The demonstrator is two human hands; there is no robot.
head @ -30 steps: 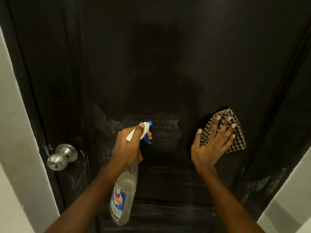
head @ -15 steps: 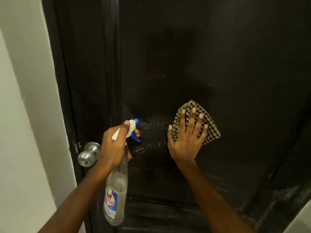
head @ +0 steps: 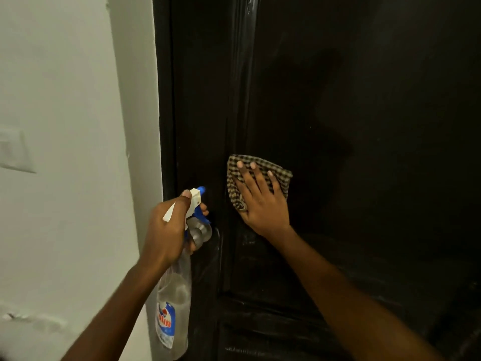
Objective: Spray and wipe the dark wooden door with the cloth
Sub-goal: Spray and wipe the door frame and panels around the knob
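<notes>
The dark wooden door (head: 364,126) fills the right side of the view. My right hand (head: 263,201) presses a checked cloth (head: 260,168) flat against the door near its left stile, fingers straight. My left hand (head: 166,227) grips the neck of a clear spray bottle (head: 173,303) with a white and blue trigger head, its nozzle pointing at the door. The bottle hangs down beside the door's left edge.
A round metal door knob (head: 201,233) sits just behind the spray bottle, partly hidden by it. A white wall (head: 65,126) stands to the left with a light switch plate (head: 13,149). Wet streaks show on the door's lower panel (head: 260,321).
My right hand has slid the cloth leftward across the door, from its right part to near the left stile. The view has turned left, so more wall shows. My left hand keeps its grip.
</notes>
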